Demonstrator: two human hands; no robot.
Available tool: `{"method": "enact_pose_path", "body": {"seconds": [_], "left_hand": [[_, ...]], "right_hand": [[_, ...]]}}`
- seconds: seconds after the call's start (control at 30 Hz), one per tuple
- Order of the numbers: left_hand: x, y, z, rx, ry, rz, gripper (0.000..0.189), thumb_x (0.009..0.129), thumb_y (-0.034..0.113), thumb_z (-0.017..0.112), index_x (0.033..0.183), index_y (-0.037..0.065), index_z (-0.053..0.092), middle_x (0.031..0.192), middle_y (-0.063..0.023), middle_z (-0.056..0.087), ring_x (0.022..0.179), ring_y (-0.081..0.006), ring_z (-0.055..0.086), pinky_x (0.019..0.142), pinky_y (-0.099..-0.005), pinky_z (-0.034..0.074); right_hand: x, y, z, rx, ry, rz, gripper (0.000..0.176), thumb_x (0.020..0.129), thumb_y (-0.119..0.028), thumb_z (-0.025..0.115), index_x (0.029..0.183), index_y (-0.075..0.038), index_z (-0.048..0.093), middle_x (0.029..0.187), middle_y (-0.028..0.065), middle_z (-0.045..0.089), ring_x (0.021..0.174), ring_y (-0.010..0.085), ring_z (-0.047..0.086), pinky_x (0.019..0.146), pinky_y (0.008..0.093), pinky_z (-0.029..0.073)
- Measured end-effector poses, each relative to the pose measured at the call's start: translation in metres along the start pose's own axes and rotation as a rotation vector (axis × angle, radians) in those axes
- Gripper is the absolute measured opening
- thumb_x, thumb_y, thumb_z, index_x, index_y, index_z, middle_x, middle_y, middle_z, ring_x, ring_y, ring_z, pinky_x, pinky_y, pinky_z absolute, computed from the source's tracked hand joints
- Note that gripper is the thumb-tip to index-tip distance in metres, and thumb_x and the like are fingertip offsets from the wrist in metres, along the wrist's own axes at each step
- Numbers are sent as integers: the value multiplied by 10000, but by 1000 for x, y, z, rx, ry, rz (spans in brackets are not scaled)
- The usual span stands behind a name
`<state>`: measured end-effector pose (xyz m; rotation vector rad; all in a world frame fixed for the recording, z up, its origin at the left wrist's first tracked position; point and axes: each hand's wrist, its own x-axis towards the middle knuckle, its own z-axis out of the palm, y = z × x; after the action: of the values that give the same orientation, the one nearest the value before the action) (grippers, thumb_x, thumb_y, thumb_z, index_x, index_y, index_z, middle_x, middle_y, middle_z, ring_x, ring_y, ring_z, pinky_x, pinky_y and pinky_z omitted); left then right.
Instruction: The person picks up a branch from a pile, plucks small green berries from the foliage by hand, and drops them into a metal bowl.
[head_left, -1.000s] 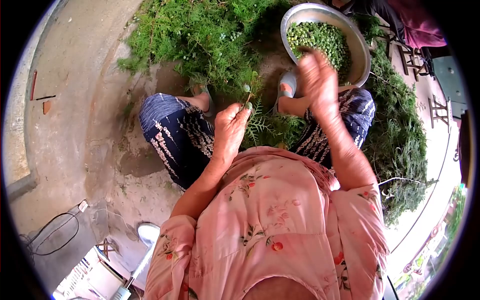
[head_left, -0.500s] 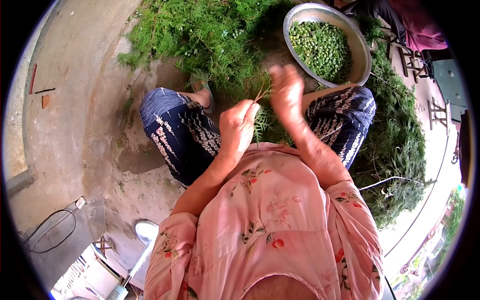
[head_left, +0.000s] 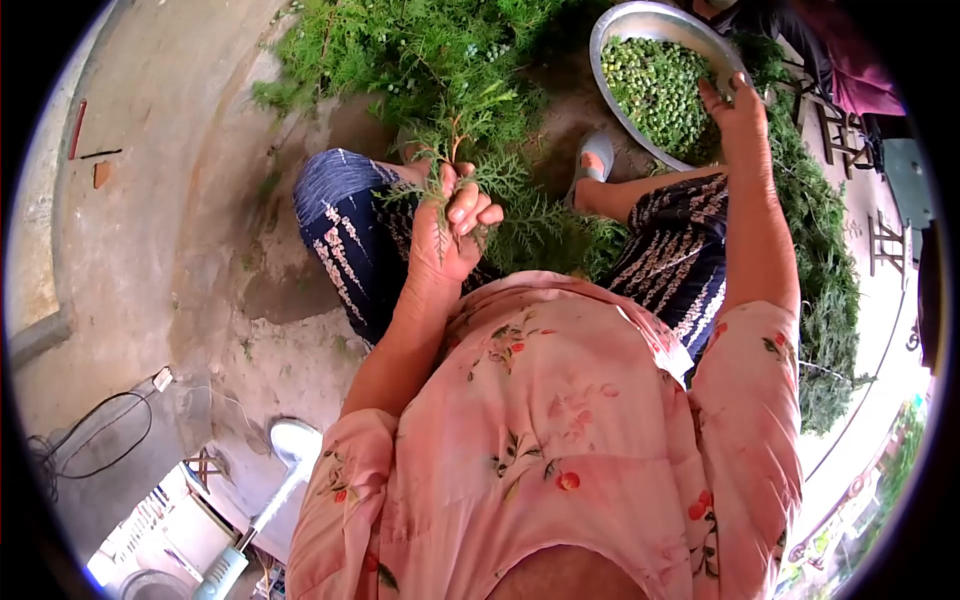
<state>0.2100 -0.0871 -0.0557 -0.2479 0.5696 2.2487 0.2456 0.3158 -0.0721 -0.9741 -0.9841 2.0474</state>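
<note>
A green conifer sprig (head_left: pixel 440 165) with scaly leaves and a brown stem is pinched in my left hand (head_left: pixel 452 222), raised in front of my left knee. My right hand (head_left: pixel 738 112) reaches over the near right rim of a metal basin (head_left: pixel 606 95). Its fingers are apart, and nothing shows in them. Inside the basin lies a heap of small green cones (head_left: pixel 655 95). More cut conifer foliage (head_left: pixel 540 222) rests between my legs, below the sprig.
A large pile of conifer branches (head_left: pixel 390 60) lies ahead to the left, and another pile (head_left: pixel 820 290) runs along my right. A person in dark red clothing (head_left: pixel 860 60) is at the upper right. Behind me on the left stand a fan (head_left: pixel 290 450) and a black cable (head_left: pixel 105 440).
My right hand has moved from beside the left hand out to the basin on the right, its fingers spreading. My left hand has turned and lifted slightly, still gripping greenery.
</note>
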Motion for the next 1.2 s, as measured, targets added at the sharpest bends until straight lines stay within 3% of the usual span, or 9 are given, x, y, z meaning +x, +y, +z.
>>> {"method": "enact_pose_path", "body": {"seconds": [0.2,0.33,0.7,0.83,0.93,0.97,1.13,1.17,1.2], "left_hand": [[4,0,-5,-31,4,45,224,929,257,377,932,69,496,504,21,396,430,-95,363,586,-265,357],[5,-3,-4,188,198,58,179,909,232,433,964,73,492,596,11,429,523,-112,386,669,-297,394],[6,-40,-28,1540,-13,56,479,836,220,548,1240,21,384,881,-166,595,799,-230,580,726,-308,442],[5,-45,-13,1866,-292,-90,531,805,125,542,1287,19,346,1191,-200,493,1092,-279,495,900,-324,380],[4,-49,-24,1770,-359,-107,558,757,80,538,1283,32,359,1230,-210,449,1146,-326,434,924,-340,361],[4,-50,-29,1746,-376,-113,559,746,81,530,1280,49,367,1212,-183,471,1107,-321,457,931,-347,345],[3,-56,-31,2135,-536,91,608,758,194,569,1306,92,325,1085,-165,516,1001,-300,497,950,-444,294],[2,-57,-30,2182,-566,93,631,751,257,588,1303,95,328,1080,-163,515,1002,-303,495,940,-474,291],[2,-58,-30,2227,-595,93,659,744,319,607,1301,98,331,1075,-160,513,1003,-306,494,931,-504,287]], "right_hand": [[60,-18,-18,130,334,4,299,878,-164,484,1040,84,443,1061,206,442,861,282,527,610,343,553],[44,-34,-10,-45,403,-110,317,830,-272,580,725,6,469,550,70,470,513,152,446,423,313,341],[37,-48,-22,-465,318,-66,354,791,-282,643,956,12,536,763,82,540,623,132,515,458,278,400],[65,-48,-37,16,309,13,334,831,-292,583,1026,-43,474,932,87,576,710,226,559,618,332,472],[192,-25,-133,-1173,205,-528,306,788,-292,642,762,-27,491,619,61,457,504,171,446,412,307,373],[109,-44,-57,-464,565,-44,571,712,-470,649,963,31,537,871,107,613,739,211,569,637,329,474],[35,-51,5,-198,509,-23,638,726,-507,629,1105,-4,525,943,116,608,757,210,575,651,318,468],[62,-49,-34,-930,210,-162,560,786,-74,574,1302,-79,355,1125,119,494,875,223,555,699,330,488],[62,-50,-35,-929,194,-166,560,786,-74,574,1302,-79,355,1125,119,494,875,223,555,699,330,488]]}}
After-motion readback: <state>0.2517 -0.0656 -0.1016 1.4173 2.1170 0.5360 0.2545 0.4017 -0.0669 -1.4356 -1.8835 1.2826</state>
